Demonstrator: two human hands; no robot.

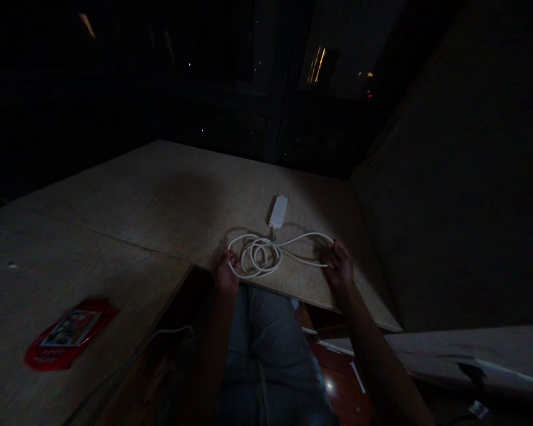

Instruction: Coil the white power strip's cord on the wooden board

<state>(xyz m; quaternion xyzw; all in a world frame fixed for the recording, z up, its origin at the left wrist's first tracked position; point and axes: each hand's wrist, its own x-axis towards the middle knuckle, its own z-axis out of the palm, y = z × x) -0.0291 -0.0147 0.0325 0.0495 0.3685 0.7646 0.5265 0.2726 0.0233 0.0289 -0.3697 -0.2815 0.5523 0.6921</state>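
A white cable (266,241) lies in several loops near the front edge of the dim tabletop. My left hand (226,269) is closed around the outer loop on the left. On the other side, my right hand (340,263) grips a long loop of the same cable, stretched out to the right. Just beyond the coils rests a white power strip (278,211), its near end meeting the cable. Fingers of both hands are partly hidden by the dim light.
A red packet (71,336) with a picture label lies at the left on the table (128,195). Another pale cable (160,332) runs below the table's edge. A dark wall panel (453,195) rises at the right, and dark windows (231,71) stand behind.
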